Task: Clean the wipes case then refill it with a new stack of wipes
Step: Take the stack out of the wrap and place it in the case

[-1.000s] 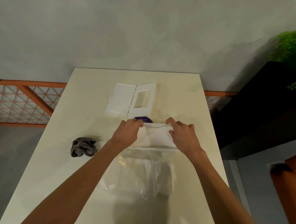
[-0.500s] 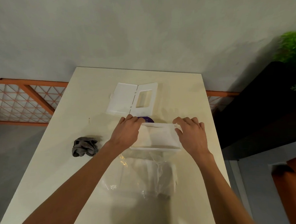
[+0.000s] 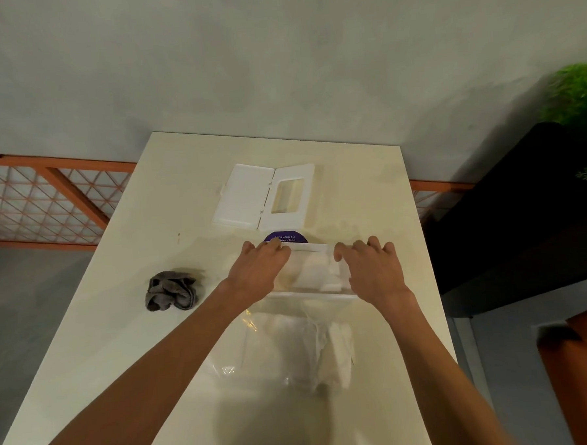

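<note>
Where the wipes case sits at the middle of the table, both hands close over its ends, wrists low and forearms reaching in from 6 o'clock. The left hand covers the 9 o'clock end, fingers bent so their tips hook the far rim. The right hand curls round the 3 o'clock end, thumb against the stack of wipes. That stack lies white and slightly rumpled inside the shallow white case. A purple label peeks out just beyond, at 12 o'clock, and farther that way the hinged lid lies opened flat, one half with a window. A clear wrapper lies crumpled at 6 o'clock, and a grey cloth is bunched well apart at 9 o'clock.
</note>
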